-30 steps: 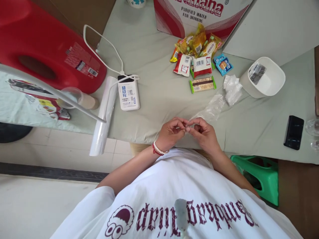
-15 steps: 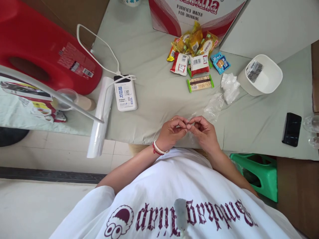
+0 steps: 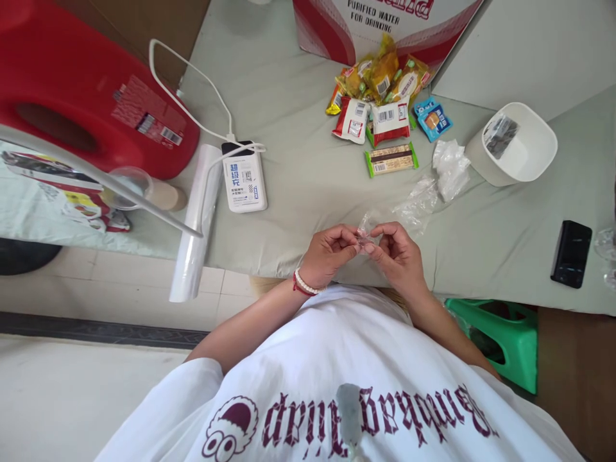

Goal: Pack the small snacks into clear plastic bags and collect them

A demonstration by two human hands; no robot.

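Observation:
My left hand [image 3: 330, 253] and my right hand [image 3: 397, 255] meet near the table's front edge, thumbs and fingertips pinching a thin clear plastic bag [image 3: 366, 223] between them. Part of the film stands up behind the fingertips; the rest is hard to trace against the cloth. Just beyond my right hand lies more crumpled clear plastic [image 3: 418, 202]. A white crumpled plastic wad [image 3: 451, 172] rests beside it. Farther off, a snack bar with green ends [image 3: 392, 159] lies in front of several packaged snacks [image 3: 380, 80].
On the right stand a white bin [image 3: 513, 147] and a black phone-like device [image 3: 571, 254]. To the left are a power bank [image 3: 245, 183] with a cable, a roll of clear film [image 3: 195, 231] and a large red jug [image 3: 96, 96]. A printed carton [image 3: 385, 25] stands behind.
The fingertips have parted slightly, and more of the clear plastic shows raised between my hands. The whole view has shifted a little.

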